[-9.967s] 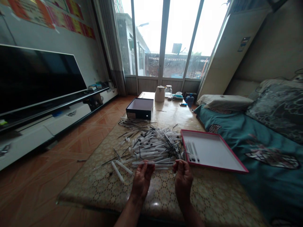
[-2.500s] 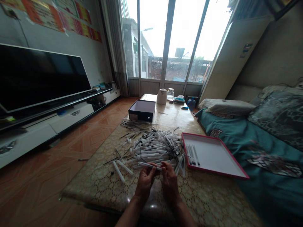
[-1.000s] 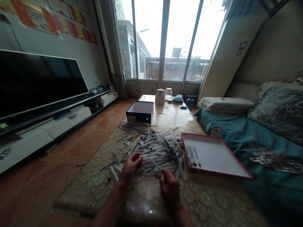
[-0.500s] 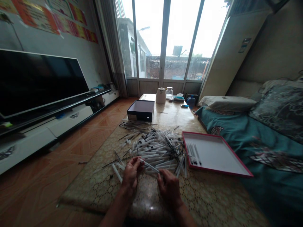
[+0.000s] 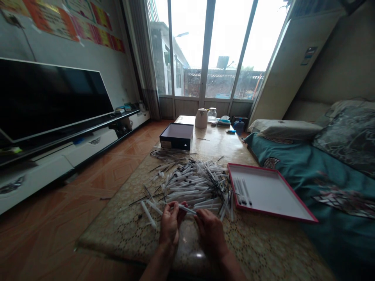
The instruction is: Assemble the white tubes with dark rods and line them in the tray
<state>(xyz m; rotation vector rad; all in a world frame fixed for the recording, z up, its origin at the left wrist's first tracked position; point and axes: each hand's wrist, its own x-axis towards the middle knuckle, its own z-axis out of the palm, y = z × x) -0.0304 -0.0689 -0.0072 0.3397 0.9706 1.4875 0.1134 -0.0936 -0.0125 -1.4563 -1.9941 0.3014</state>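
Note:
Between my two hands, near the front of the table, is a thin whitish pen. My left hand pinches its left end between thumb and fingers. Closed round its right end is my right hand; its fingertips are partly hidden. Just beyond my hands lies a heap of clear pen barrels, dark caps and thin dark refills. A few loose white tubes rest left of my left hand. To the right, a shallow red-rimmed box lid holds several pens side by side along its left part.
A dark open box stands behind the heap at the left. Farther back on the patterned table are a cream kettle, a glass jar and a tissue pack. A sofa with a green cover borders the right side.
The view has shifted slightly, so the whole scene sits a little farther right. My left hand has come closer to my right along the pen, which both hands still hold.

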